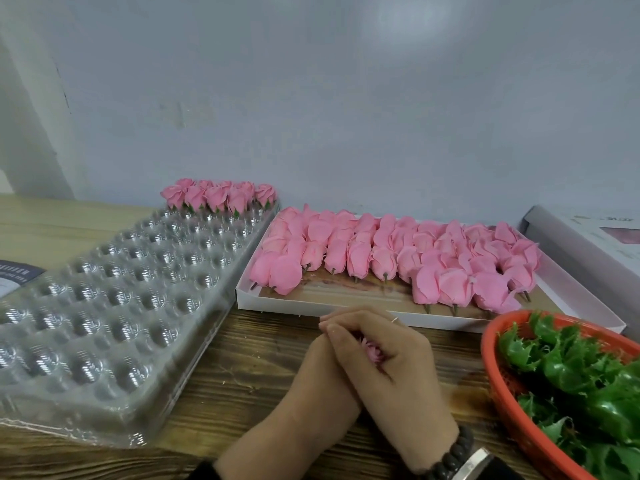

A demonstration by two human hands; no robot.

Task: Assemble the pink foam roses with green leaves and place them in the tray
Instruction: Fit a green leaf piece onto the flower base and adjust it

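The pink foam rose (pixel 373 355) in work sits between the person's two hands at the near centre of the dark wood-grain table (pixel 242 368); only a small patch of its petals shows in the gap between thumb and fingers, so its stem direction and long axis cannot be read. The right hand (pixel 391 368) lies on top, fingers curled over the rose and closed around it. The left hand (pixel 329 372) lies underneath, its fingertips showing past the right hand's fingers; it appears to cup the rose from below, but its exact grip is hidden. Whether a leaf is already fitted cannot be told.

The clear plastic blister tray with rows of round cavities (pixel 114 306) lies to the left of the hands and runs away from the person on a diagonal. Finished pink roses with green collars (pixel 221 197) fill its far end only; all nearer cavities are open. The next placement therefore lies forward and to the left, on the left hand's side, at a long reach.

The shallow white cardboard box of loose pink rose heads (pixel 408 261) lies directly ahead, just beyond the hands. The orange mesh basket (pixel 498 382) holding green plastic leaves (pixel 571 368) stands to the right, nearest the right hand.
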